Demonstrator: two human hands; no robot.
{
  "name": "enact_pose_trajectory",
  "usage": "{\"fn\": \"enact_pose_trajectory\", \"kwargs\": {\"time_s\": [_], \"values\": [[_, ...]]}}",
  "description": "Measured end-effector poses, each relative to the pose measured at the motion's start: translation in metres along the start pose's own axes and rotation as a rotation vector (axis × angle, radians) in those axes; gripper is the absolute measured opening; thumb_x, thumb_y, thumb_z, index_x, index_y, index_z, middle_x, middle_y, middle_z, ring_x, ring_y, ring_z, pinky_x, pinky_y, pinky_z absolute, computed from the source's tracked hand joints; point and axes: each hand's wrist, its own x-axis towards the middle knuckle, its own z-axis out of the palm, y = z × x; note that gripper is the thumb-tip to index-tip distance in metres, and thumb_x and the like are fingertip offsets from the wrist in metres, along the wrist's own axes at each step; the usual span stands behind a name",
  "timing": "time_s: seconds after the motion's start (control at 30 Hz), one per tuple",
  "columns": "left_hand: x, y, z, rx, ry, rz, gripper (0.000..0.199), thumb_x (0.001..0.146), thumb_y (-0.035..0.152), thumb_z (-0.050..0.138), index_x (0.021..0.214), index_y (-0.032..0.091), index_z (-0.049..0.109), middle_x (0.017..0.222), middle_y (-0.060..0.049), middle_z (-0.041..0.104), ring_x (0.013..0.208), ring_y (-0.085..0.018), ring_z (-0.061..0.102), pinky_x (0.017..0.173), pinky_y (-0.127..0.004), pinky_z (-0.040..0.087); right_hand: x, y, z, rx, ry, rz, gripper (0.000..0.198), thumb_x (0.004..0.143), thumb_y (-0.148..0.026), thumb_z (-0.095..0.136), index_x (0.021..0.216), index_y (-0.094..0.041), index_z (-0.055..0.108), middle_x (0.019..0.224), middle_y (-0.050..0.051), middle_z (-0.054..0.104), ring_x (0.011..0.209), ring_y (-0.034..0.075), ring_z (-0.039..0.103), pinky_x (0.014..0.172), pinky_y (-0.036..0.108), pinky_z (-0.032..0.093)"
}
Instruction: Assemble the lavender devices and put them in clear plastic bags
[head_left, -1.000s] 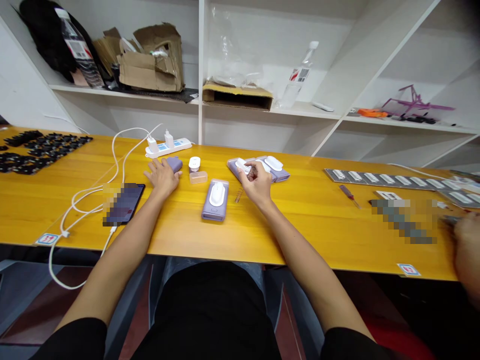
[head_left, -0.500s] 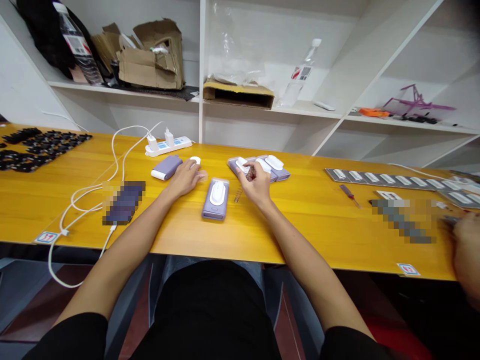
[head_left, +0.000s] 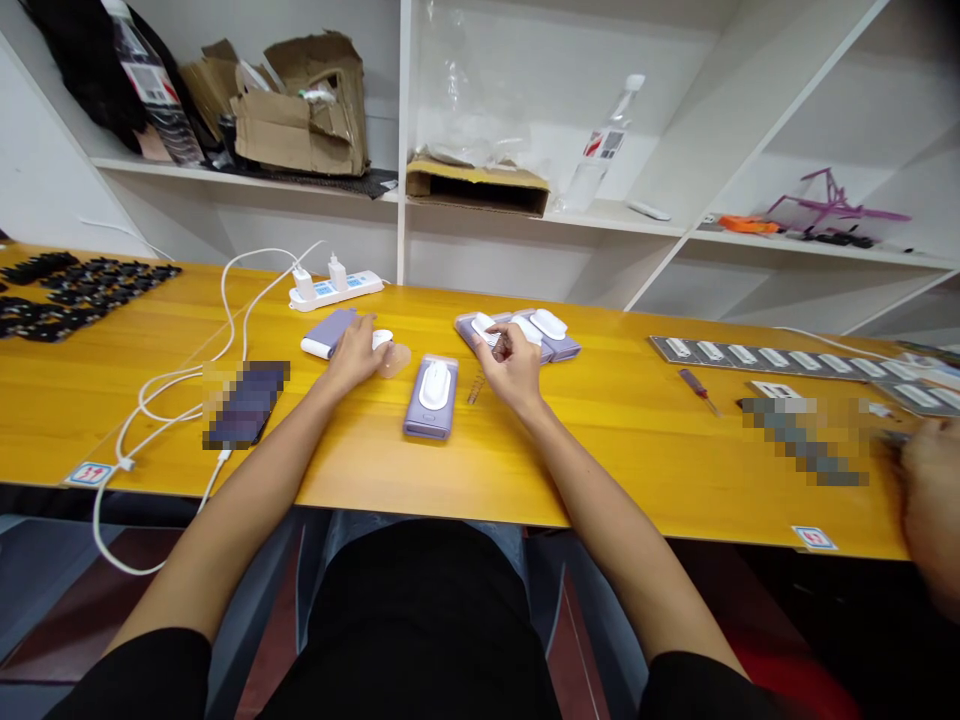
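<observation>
My left hand rests over the right end of a purple block with a white end, fingers apart. A white rounded piece and a clear, thin piece lie beside its thumb. My right hand is closed in a pinch on small brown coil-like pieces, in front of a group of purple cases with white oval tops. More brown coil-like pieces lie on the table left of its wrist. Between my hands sits one purple case with a white oval top.
A phone with a white cable lies left, below a power strip. Black parts cover the far left. Rightward are a screwdriver, a strip of white parts and another person's blurred hand. Shelves stand behind.
My left hand has moved left and slightly down, from beside the white rounded piece onto the purple block's right end. My right hand has stayed in place with its pinch.
</observation>
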Motion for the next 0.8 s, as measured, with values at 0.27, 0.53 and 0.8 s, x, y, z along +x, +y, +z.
{"fn": "enact_pose_trajectory", "kwargs": {"time_s": [0.27, 0.53, 0.8], "values": [[0.005, 0.005, -0.008, -0.159, 0.206, 0.063, 0.046, 0.106, 0.031, 0.049, 0.149, 0.018, 0.060, 0.138, -0.018, 0.069, 0.135, -0.034, 0.063, 0.122, -0.053, 0.048, 0.002, 0.007, 0.000, -0.052, -0.069, 0.017, 0.019, 0.097, -0.042, 0.069, 0.104, -0.025, 0.065, 0.063, -0.006, 0.052, 0.060, 0.017, 0.052, 0.065, 0.031, 0.041], [0.003, -0.001, -0.009, -0.071, 0.154, 0.100, 0.053, 0.099, 0.027, 0.059, 0.151, 0.017, 0.062, 0.134, -0.018, 0.059, 0.130, -0.035, 0.062, 0.122, -0.056, 0.048, -0.004, 0.023, 0.009, -0.337, -0.419, 0.125, 0.028, 0.090, -0.045, 0.081, 0.104, -0.022, 0.072, 0.084, 0.011, 0.076, 0.082, 0.032, 0.070, 0.074, 0.039, 0.051], [0.004, -0.005, -0.001, -0.060, 0.049, 0.024, 0.047, 0.094, 0.032, 0.062, 0.139, 0.016, 0.070, 0.136, -0.018, 0.068, 0.132, -0.038, 0.063, 0.121, -0.056, 0.048, -0.006, 0.030, 0.011, -0.369, -0.446, 0.134, 0.029, 0.092, -0.048, 0.080, 0.103, -0.022, 0.073, 0.101, 0.018, 0.082, 0.092, 0.036, 0.074, 0.077, 0.043, 0.055]]}}
